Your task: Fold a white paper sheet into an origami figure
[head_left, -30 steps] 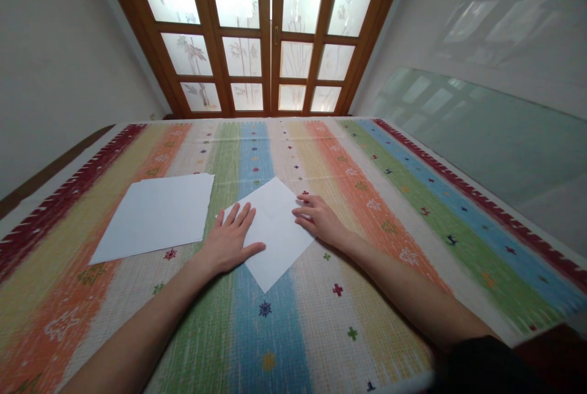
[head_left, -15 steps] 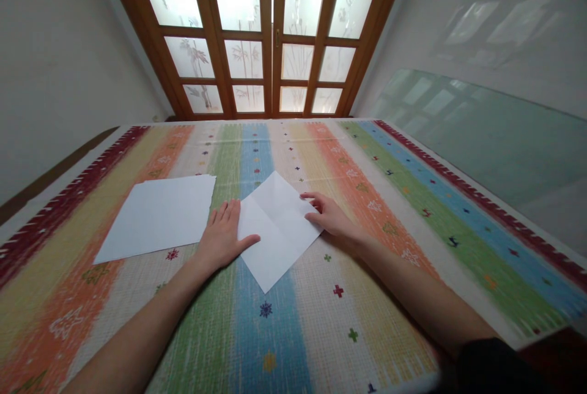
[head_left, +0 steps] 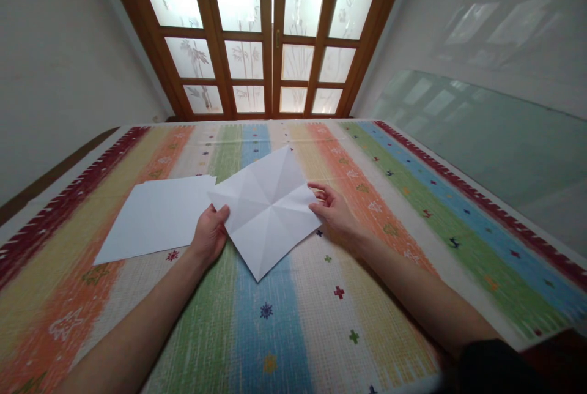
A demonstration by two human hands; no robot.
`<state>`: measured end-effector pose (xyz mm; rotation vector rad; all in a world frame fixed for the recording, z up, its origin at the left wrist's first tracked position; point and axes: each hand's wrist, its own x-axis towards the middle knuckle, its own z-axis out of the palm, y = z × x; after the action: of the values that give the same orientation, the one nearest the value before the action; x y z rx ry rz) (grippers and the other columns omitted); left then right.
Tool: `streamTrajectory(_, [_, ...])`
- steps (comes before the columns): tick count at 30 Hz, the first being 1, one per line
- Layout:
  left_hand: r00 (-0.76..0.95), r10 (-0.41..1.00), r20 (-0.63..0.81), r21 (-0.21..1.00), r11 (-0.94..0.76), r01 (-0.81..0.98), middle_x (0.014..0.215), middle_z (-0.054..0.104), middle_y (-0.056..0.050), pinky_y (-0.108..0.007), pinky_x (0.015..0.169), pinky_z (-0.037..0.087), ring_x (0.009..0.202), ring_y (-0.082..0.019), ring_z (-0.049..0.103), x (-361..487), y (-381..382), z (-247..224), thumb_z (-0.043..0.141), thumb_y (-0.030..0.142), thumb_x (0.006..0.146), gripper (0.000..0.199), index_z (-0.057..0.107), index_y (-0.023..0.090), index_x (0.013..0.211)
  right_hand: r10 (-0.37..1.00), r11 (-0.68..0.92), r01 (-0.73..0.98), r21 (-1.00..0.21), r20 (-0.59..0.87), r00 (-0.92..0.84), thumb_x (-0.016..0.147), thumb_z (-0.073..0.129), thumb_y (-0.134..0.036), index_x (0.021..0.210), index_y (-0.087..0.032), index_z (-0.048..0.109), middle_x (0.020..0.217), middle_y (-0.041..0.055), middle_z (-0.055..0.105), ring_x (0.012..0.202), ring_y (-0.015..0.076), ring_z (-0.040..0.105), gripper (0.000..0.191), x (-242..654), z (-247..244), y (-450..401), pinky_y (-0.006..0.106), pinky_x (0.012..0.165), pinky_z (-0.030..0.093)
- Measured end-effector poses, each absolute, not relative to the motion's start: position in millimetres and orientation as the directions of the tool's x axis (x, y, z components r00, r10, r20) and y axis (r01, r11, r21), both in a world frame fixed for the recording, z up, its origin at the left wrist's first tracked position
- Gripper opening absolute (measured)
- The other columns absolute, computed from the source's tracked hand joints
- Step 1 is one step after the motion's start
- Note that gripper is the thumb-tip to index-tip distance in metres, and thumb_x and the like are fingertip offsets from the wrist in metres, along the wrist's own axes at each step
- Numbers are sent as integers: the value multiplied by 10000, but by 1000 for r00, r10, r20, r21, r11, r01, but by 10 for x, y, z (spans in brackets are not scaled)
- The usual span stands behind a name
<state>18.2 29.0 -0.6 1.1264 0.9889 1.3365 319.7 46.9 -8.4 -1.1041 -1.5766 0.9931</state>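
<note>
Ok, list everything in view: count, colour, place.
Creased paper sheet: 1, white, between the hands
Paper stack: 1, white, tablecloth's left side
Striped tablecloth: 1, multicoloured, across table
Wood-framed paned doors: 1 pair, brown, far end
Walls: 2, greyish white, left and right
Smooth panel: 1, pale green, along right wall
Edge strip: 1, brown, left of tablecloth
Left hand: 1, bare, gripping sheet's left corner
Right hand: 1, bare, gripping sheet's right side
Forearms: 2, bare, behind hands
Sleeve: 1, black, lower right
</note>
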Motion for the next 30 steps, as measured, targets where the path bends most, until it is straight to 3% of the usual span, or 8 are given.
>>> streamTrajectory(3, [13, 999, -34, 939, 36, -341, 931, 746, -139, -453, 845, 584, 946, -319, 705, 250, 238, 47, 757, 417, 693, 487, 642, 106, 1050, 974, 203, 89, -975, 191, -125, 733, 656, -273, 1213, -247, 551, 955, 52, 636, 754, 170, 642, 491, 3167, -67, 454, 302, 619, 542])
streamTrajectory(9, [-40, 988, -147, 874, 111, -473, 921, 756, -134, -442, 887, 574, 983, -333, 696, 353, 187, 131, 842, 263, 564, 410, 680, 94, 901, 994, 51, -129, -990, 63, -86, 620, 746, -217, 1126, -258, 579, 864, 3, 634, 682, 139, 612, 534, 3120, 3, 433, 258, 577, 488])
streamTrajectory(15, [-51, 984, -170, 844, 119, -523, 934, 760, -106, -421, 896, 578, 1011, -310, 691, 384, 160, 148, 816, 218, 610, 326, 689, 117, 893, 996, -54, -219, -974, -38, -80, 617, 762, -243, 1122, -246, 567, 817, -7, 655, 632, 144, 610, 541, 3112, 18, 423, 272, 564, 476])
streamTrajectory(23, [-25, 985, -173, 804, 126, -582, 891, 756, -92, -392, 902, 582, 1003, -287, 695, 378, 171, 152, 751, 141, 673, 258, 686, 127, 923, 995, -82, -258, -963, -65, -72, 599, 788, -239, 1102, -234, 573, 754, -34, 649, 589, 121, 598, 547, 3112, 32, 424, 256, 553, 473])
streamTrajectory(30, [-134, 977, -164, 746, 34, -666, 840, 751, -70, -324, 902, 582, 953, -232, 711, 348, 238, 188, 672, 123, 756, 101, 674, 141, 855, 997, -65, -237, -969, -50, -66, 600, 786, -229, 1039, -228, 630, 780, -19, 651, 622, 129, 604, 466, 3132, 20, 432, 268, 568, 484])
